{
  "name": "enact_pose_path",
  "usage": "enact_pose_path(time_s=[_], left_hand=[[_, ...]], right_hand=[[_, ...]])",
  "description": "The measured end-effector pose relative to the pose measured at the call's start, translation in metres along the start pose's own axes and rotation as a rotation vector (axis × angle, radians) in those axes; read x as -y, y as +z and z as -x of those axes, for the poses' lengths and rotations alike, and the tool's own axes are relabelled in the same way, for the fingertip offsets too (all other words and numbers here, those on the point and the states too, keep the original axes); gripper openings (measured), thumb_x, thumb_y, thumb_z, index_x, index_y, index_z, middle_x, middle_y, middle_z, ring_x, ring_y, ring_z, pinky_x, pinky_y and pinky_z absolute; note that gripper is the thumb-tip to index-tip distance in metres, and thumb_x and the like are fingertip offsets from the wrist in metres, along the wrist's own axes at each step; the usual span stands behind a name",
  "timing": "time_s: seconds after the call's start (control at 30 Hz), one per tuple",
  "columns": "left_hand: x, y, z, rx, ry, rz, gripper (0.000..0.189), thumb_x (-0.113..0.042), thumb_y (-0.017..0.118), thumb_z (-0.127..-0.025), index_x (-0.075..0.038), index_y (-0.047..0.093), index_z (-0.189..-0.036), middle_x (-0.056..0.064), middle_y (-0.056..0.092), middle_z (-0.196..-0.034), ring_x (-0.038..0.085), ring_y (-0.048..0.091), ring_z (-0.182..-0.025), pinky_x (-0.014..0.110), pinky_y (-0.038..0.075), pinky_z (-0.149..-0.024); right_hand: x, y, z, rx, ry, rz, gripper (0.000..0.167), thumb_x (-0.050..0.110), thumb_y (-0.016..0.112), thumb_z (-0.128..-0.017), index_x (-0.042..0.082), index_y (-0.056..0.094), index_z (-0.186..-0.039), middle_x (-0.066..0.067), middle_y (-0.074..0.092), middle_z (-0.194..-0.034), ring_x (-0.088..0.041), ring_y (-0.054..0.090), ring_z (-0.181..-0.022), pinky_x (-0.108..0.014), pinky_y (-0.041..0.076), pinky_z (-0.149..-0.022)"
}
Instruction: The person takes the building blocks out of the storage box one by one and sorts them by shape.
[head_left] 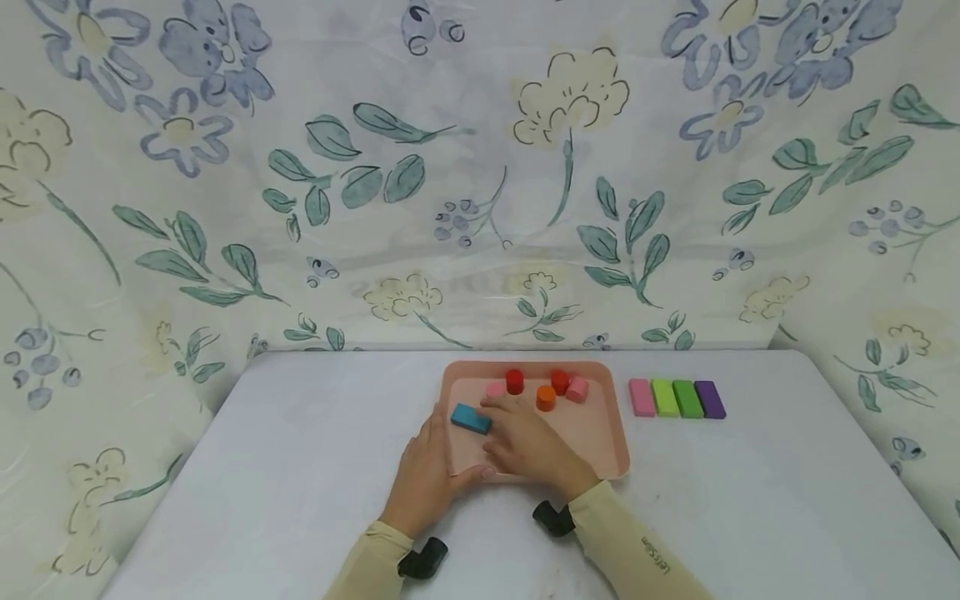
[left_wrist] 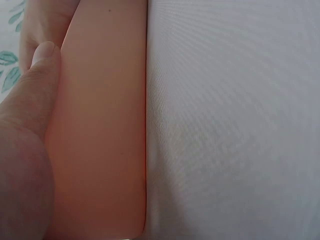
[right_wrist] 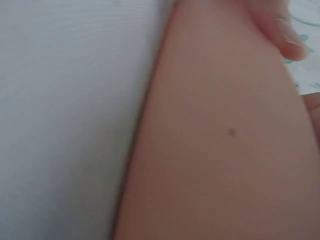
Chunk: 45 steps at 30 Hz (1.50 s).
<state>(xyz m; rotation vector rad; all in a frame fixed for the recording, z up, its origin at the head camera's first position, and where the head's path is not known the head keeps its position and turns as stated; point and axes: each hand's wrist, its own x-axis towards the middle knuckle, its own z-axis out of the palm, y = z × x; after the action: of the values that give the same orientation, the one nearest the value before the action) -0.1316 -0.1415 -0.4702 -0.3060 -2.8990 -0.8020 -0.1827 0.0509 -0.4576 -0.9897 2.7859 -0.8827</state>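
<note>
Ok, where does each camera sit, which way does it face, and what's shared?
Head: on the head, looking forward and down at the pink tray; left hand, right hand and both sleeves show.
Left wrist: on that wrist, facing the tray's near outer wall; left thumb shows, plus likely part of the right hand.
Right wrist: on that wrist, facing the same wall, blurred; a fingertip shows, likely the left thumb's.
Shared: both wrist views show that wall and apparently one dark speck.

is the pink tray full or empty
Partly filled: within the pink tray are red cylinders, an orange cylinder, a pink cylinder and a blue block, with bare space left.
</note>
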Motion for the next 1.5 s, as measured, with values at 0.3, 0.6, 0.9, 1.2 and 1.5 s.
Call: enact_pose_path(time_s=[0.3,0.6,0.9,1.2,1.5], left_hand=[[-0.0014,0.001,0.0006,0.009,0.002,-0.015,0.114,-0.054,0.077,-0.083,0.013,0.017,-0.153,0.032,0.035,-0.152,0.046,0.046,-0.131,0.065,0.037,-0.106],[-0.0023,0.0003,-0.0008,0.009,-0.009,-0.007,0.115,-0.055,0.077,-0.082,0.013,0.017,-0.154,0.032,0.035,-0.153,0.047,0.047,-0.13,0.065,0.036,-0.107],[-0.0028,0.0003,-0.0016,0.038,-0.059,0.031,0.115,-0.06,0.075,-0.082,0.011,0.019,-0.154,0.027,0.036,-0.154,0.043,0.049,-0.123,0.06,0.037,-0.108],[-0.0019,-0.0003,-0.0007,0.034,-0.033,0.024,0.116,-0.059,0.074,-0.084,0.012,0.016,-0.154,0.029,0.033,-0.155,0.047,0.047,-0.128,0.063,0.035,-0.108],[-0.0029,-0.0006,-0.0004,0.047,-0.045,0.029,0.114,-0.059,0.073,-0.085,0.012,0.017,-0.154,0.03,0.031,-0.156,0.048,0.044,-0.131,0.065,0.032,-0.11]], right_hand=[[-0.0004,0.0053,0.001,0.046,0.032,-0.028,0.053,0.024,0.067,-0.097,0.011,0.053,-0.146,-0.006,0.048,-0.152,-0.026,0.042,-0.139,-0.043,0.041,-0.111],[0.0004,0.0046,0.0008,0.056,0.042,-0.02,0.046,0.024,0.067,-0.097,0.01,0.059,-0.14,-0.004,0.052,-0.145,-0.023,0.045,-0.134,-0.04,0.043,-0.11],[-0.0001,0.0039,-0.0005,0.061,0.044,-0.026,0.044,0.026,0.076,-0.091,0.013,0.065,-0.131,-0.002,0.058,-0.126,-0.016,0.051,-0.117,-0.031,0.049,-0.102],[-0.0044,0.004,-0.0034,0.12,-0.08,-0.051,0.063,0.029,0.073,-0.092,0.014,0.05,-0.149,-0.006,0.035,-0.161,-0.03,0.028,-0.145,-0.048,0.039,-0.112],[-0.0062,0.0027,-0.0053,0.16,-0.102,-0.085,0.059,0.029,0.074,-0.092,0.013,0.053,-0.145,-0.006,0.043,-0.155,-0.028,0.034,-0.141,-0.042,0.04,-0.112]])
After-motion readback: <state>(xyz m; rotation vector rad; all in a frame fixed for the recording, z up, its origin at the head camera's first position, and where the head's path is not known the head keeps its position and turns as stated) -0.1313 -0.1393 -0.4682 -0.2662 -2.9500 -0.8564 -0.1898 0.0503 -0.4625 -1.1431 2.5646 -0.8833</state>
